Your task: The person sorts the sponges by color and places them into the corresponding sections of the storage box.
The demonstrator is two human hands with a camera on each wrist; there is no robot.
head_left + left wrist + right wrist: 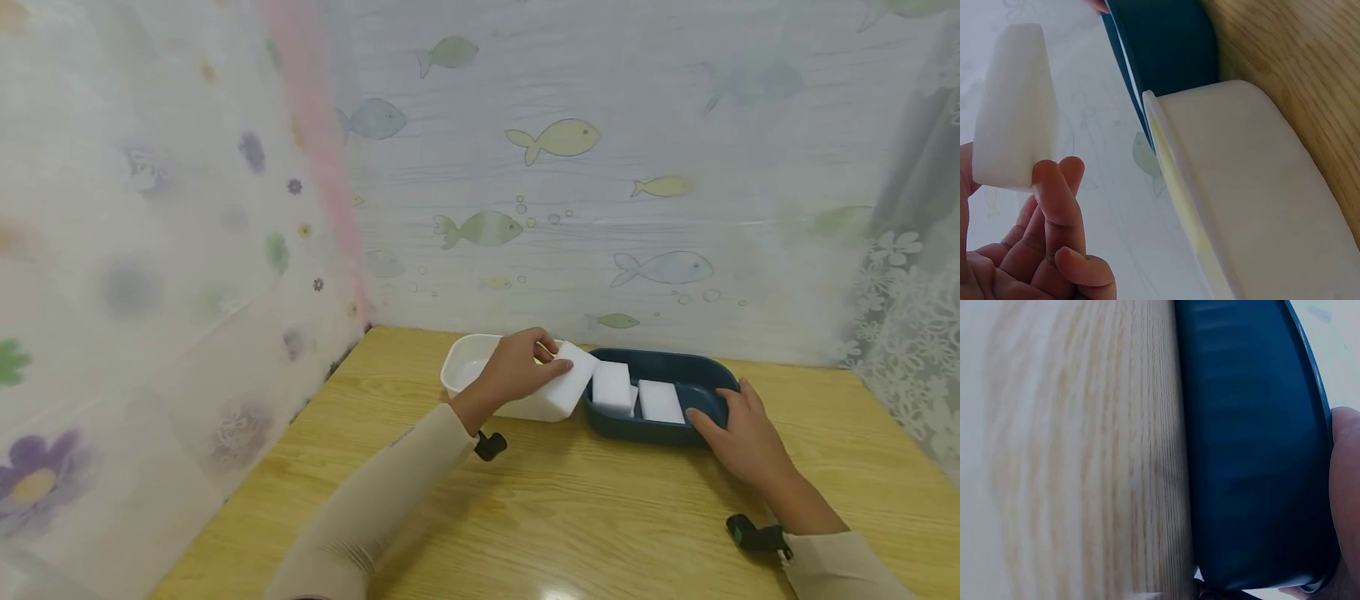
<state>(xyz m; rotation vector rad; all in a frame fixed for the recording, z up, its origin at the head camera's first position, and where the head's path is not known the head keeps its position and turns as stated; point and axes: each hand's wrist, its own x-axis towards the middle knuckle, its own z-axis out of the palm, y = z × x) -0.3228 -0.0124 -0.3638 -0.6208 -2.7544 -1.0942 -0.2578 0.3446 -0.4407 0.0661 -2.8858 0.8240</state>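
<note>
My left hand [517, 367] pinches a white sponge block [573, 382] between thumb and fingers, holding it above the right end of a white plastic basin [525, 408]. In the left wrist view the sponge [1016, 112] stands tilted in the fingertips, apart from the basin's wall [1260, 187]. To the right is a dark blue basin [652, 433] with white sponge blocks [661, 402] in its left and middle part; one is partly hidden. My right hand [750, 437] grips the blue basin's right end, its thumb [1346, 475] over the rim in the right wrist view.
Both basins stand side by side on a wood-grain table [570, 508], close to the fish-patterned curtain [555, 208] at the back. Another flowered curtain [150, 250] hangs along the left edge. White lace [907, 333] hangs at the right.
</note>
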